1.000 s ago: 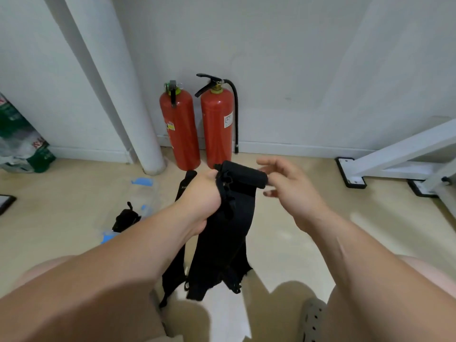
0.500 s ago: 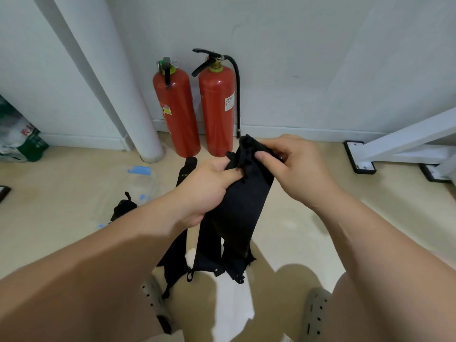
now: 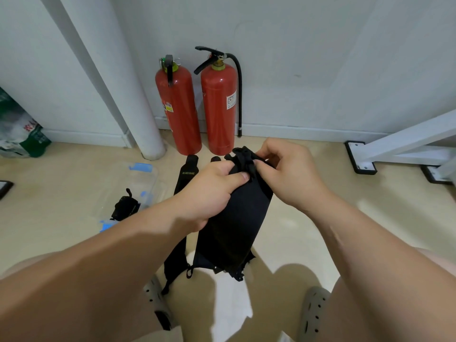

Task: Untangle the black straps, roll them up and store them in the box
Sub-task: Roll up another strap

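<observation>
While the clear box (image 3: 144,180) sits on the floor at far left, a rolled strap (image 3: 124,206) at its near side, the left hand (image 3: 209,191) reaches forward, fingers curled round the upper part of the black straps (image 3: 234,230), thumb laid on top. The straps hang down above the floor. The right hand (image 3: 288,174), wrist bent inward, pinches their bunched top end between thumb and forefinger.

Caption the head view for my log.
Left hand and right hand grip the bunched top of a black strap, two red fire extinguishers behind.
</observation>
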